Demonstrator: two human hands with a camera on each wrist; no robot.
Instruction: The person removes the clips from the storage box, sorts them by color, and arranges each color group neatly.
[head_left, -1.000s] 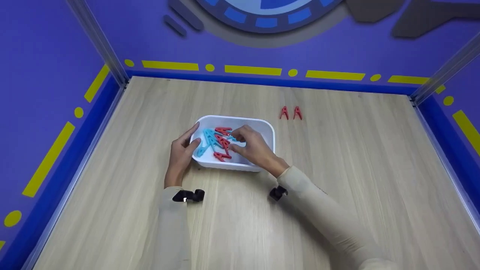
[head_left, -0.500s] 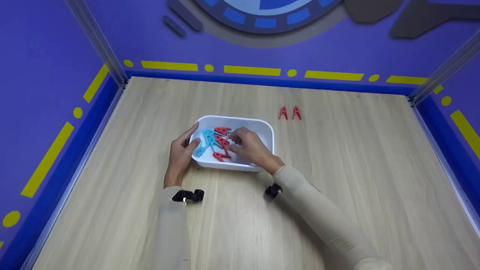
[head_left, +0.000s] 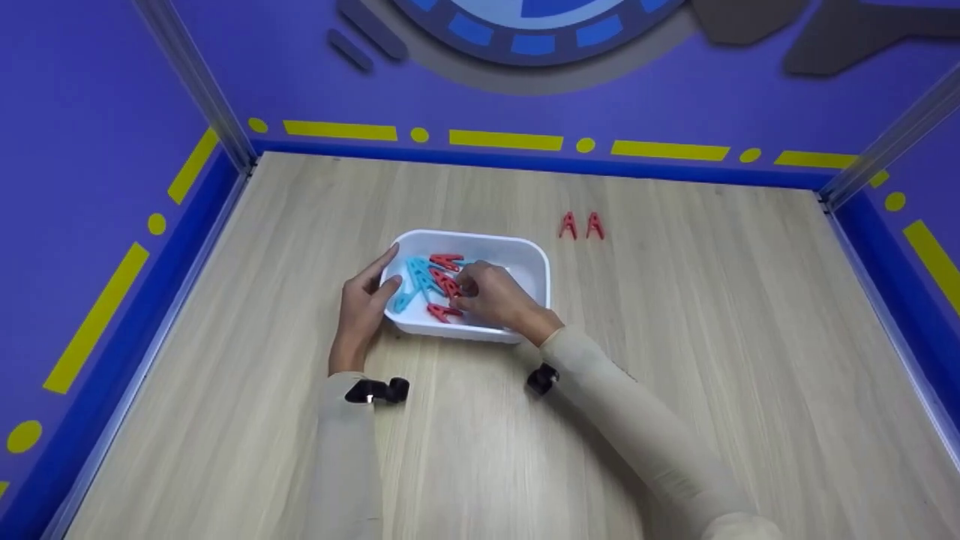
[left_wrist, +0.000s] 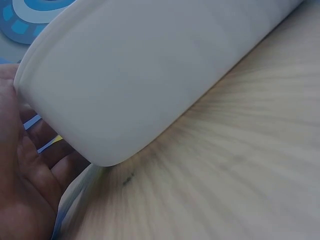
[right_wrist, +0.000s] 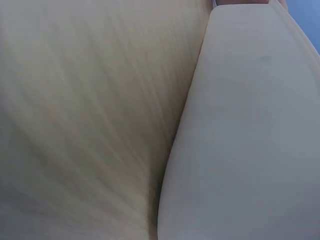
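Observation:
A white plastic box (head_left: 454, 331) stands on the table, with several red and light blue clothespins inside. My left hand (head_left: 363, 307) grips its left end, thumb over the rim and fingers along the outside; the left wrist view shows this hand (left_wrist: 30, 165) against the box wall (left_wrist: 125, 80). Inside the box, my right hand (head_left: 496, 296) pinches a red clothespin (head_left: 452, 288) between thumb and fingers, which partly cover it. Around it lie another red clothespin (head_left: 446, 261), a lower red one (head_left: 440, 312) and light blue ones (head_left: 417, 271). In the right wrist view, the box (right_wrist: 240, 125) hides the right fingers.
Two red clothespins, a left one (head_left: 568, 226) and a right one (head_left: 595, 226), lie side by side on the wooden table (head_left: 712, 300) behind and right of the box. A blue-purple wall (head_left: 517, 109) with yellow marks rises at the back, with side walls left and right.
My right hand has shifted slightly left and toward me within the box, its fingertips closing on a red clothespin. The left hand and the box have stayed in place.

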